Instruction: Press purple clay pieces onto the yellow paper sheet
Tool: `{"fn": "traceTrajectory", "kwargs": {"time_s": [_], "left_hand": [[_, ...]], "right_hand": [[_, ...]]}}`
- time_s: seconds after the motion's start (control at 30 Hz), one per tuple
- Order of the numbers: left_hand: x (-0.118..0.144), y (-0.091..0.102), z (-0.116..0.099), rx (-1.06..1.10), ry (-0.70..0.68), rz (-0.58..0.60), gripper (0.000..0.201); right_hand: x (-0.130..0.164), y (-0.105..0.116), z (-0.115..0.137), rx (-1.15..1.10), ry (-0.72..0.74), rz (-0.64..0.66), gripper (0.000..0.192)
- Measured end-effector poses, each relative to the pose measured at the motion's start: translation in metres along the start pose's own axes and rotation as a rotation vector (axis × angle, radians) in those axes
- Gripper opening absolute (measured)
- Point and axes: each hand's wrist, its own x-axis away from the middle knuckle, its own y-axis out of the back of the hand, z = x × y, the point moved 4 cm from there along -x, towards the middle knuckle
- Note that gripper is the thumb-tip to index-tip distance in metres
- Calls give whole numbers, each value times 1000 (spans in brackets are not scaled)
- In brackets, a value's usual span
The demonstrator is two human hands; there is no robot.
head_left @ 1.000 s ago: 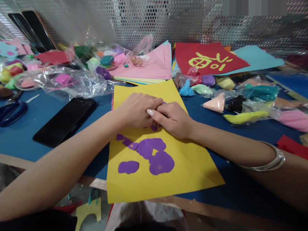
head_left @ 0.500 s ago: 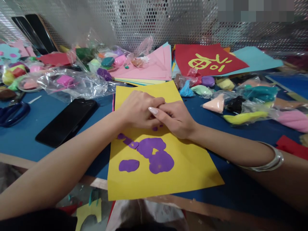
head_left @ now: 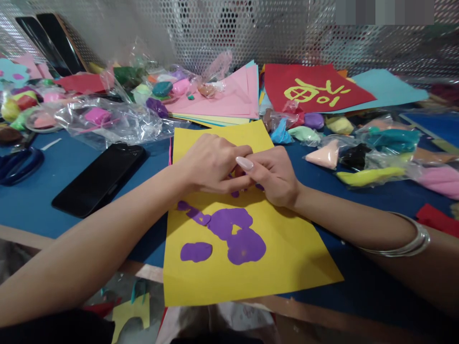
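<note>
My left hand (head_left: 215, 165) and my right hand (head_left: 276, 174) meet over the upper part of a yellow sheet of paper (head_left: 294, 267). Both have curled fingers, pressed against each other, the right thumb lying across the left fingers. Bits of purple clay (head_left: 234, 194) show just under the fingertips; anything between the fingers is hidden. Below the hands, flattened purple clay (head_left: 247, 246) sticks to the paper in joined rounded patches. A separate purple oval (head_left: 196, 252) lies to their left.
A black phone (head_left: 100, 179) and blue-handled scissors (head_left: 21, 165) lie left. Bagged coloured clay (head_left: 390, 138) spreads right and behind. Pink paper (head_left: 229, 98) and a red sheet with yellow shapes (head_left: 344, 86) rest against a perforated metal screen (head_left: 201, 33).
My right hand has shifted slightly right, its thumb sliding back along the left fingers. More purple clay shows beneath the hands. The view has moved a little.
</note>
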Motion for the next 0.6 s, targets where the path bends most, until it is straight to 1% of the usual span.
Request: {"fn": "traceTrajectory", "kwargs": {"time_s": [0.13,0.27,0.37,0.47,0.6], "left_hand": [[0,0,1,-62,-13,-54,35],[1,1,1,-87,11,-84,29],[2,0,1,-63,18,-81,24],[2,0,1,-40,22,-61,23],[2,0,3,-50,14,-38,25]], "right_hand": [[0,-1,1,9,-4,22,48],[0,-2,1,55,15,36,35],[-1,-1,3,130,83,12,32],[-1,0,4,172,130,7,31],[0,-2,2,163,86,49,30]]}}
